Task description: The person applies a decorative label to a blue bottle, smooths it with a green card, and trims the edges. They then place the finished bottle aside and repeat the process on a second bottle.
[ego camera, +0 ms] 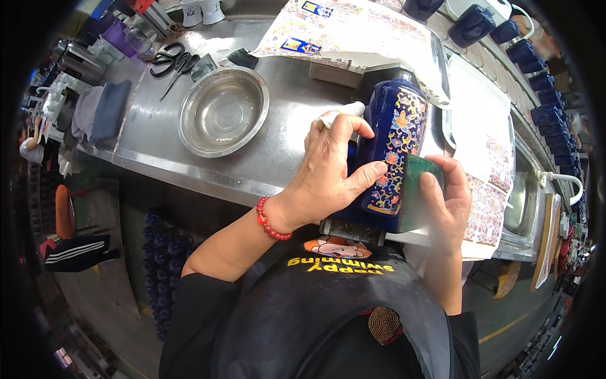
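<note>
A dark blue square-sided bottle (374, 113) lies tilted on its back before me, its neck pointing away. A decal of coloured flowers and gold scrolls (402, 118) covers its upper face. My left hand (326, 166) rests against the bottle, its thumb on the decal and index fingertip at the left side. Its other fingers are curled with a folded white cloth (351, 110) tucked among them. My right hand (447, 199) grips a translucent green flat scraper (416, 189), its edge along the decal's lower right side. The bottle's underside support is mostly hidden.
A steel basin of water (225, 111) stands left on the steel worktop (156, 123). Beyond it lie black-handled scissors (175, 66). Printed decal sheets (345, 28) are at the back, others (487, 199) at right beside a sink (521, 203). Blue bottles (549, 118) line the far right.
</note>
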{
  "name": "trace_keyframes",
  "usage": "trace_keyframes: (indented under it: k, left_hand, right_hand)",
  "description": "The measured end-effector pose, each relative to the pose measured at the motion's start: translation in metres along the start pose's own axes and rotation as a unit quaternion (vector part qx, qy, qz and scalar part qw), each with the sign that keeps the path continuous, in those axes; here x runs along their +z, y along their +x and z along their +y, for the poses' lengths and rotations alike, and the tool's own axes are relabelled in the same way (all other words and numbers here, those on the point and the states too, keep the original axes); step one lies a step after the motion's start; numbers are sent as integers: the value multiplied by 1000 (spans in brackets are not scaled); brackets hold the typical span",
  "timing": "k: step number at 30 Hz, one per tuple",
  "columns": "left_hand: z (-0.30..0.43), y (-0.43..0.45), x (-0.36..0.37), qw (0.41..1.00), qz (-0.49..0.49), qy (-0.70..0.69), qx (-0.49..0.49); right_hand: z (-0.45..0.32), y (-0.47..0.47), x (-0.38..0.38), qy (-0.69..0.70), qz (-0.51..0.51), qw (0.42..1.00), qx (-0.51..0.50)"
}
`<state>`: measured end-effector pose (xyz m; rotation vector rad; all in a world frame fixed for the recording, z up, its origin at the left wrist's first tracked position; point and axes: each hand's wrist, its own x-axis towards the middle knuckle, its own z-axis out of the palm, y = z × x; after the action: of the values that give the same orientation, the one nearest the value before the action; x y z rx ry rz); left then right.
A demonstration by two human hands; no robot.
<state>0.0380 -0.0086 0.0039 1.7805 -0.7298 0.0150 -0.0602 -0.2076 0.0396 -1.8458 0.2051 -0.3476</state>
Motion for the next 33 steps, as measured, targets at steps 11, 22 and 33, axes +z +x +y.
trace_keyframes:
  k: [11,22,33]
  left_hand:
    - [-3,2,0,1000,8,16,23]
    - [-2,9,-7,995,-13,87,42]
    - [4,2,-5,988,44,95,110]
  right_hand:
    - [2,0,-1,32,-9,999,10]
    - [4,-1,-3,36,-28,999,29]
    - [7,-1,-3,22,-7,1000,-2]
